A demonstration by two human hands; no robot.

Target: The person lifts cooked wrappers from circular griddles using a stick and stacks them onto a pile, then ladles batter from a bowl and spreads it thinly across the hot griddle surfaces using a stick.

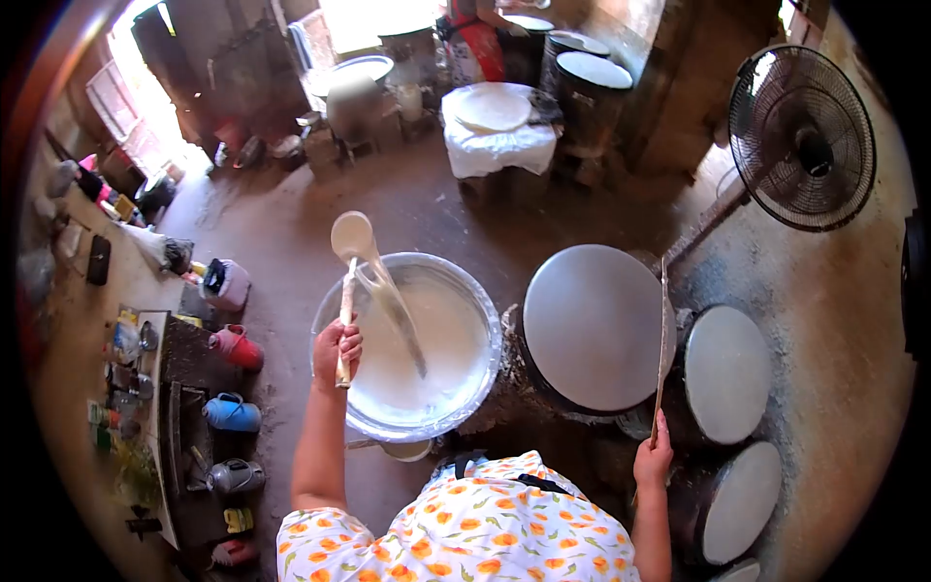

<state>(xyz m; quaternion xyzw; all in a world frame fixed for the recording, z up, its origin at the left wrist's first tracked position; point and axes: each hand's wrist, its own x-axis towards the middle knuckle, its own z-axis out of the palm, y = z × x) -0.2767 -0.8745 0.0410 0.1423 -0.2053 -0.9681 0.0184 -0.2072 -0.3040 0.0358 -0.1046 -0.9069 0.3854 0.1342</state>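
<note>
My left hand (337, 351) is wrapped round the handle of a ladle (351, 236), raised over the left rim of a large metal basin (496, 335). Creamy white batter (441, 325) lies in the basin, and a stream of it seems to fall from the ladle. A long thin stick (662, 339) stands nearly upright in my right hand (654, 454), fingers closed on its lower part. The stick passes along the right edge of a round, flat, pale griddle-like top (596, 325), which sits right of the basin.
More round pale tops (727, 373) line the right side, beneath a standing fan (803, 138). Ahead, a cloth-covered stand (499, 145) bears flat white rounds; a person in a red apron (477, 44) is behind it. Jugs, including a blue one (231, 414), sit along the left.
</note>
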